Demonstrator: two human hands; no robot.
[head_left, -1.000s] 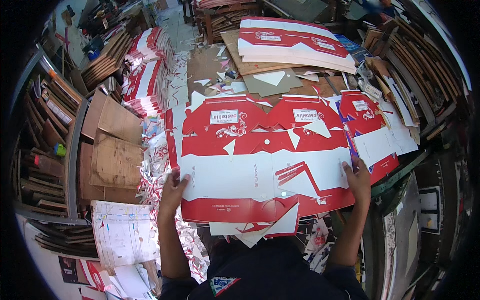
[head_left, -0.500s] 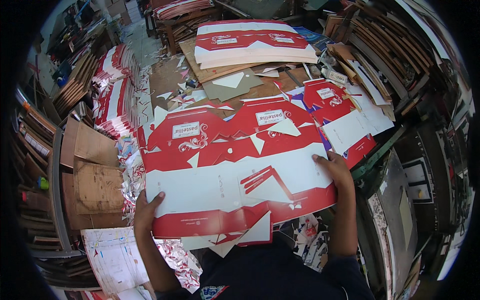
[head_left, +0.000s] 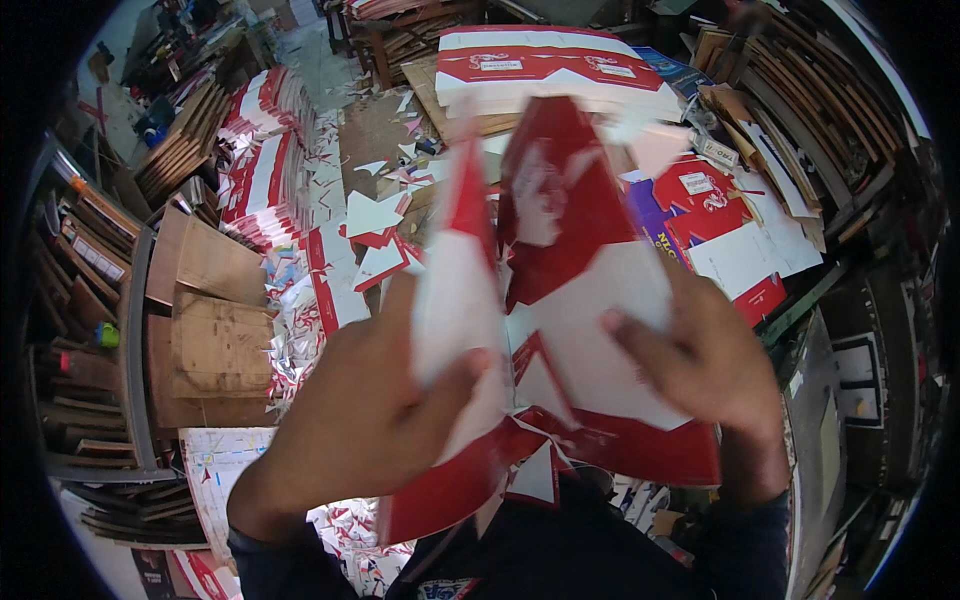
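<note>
Here, red-and-white die-cut carton sheet, folded

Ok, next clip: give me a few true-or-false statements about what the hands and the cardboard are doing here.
1. Both hands grip the red and white cardboard sheet. True: left hand and right hand both hold it.
2. The sheet lies flat on the table. False: it is lifted and bent up toward the camera.
3. A stack of matching printed sheets lies farther back. True.
4. The floor on the left is swept clean. False: paper scraps litter it.
5. Plain brown cardboard pieces sit to the left. True.
</note>
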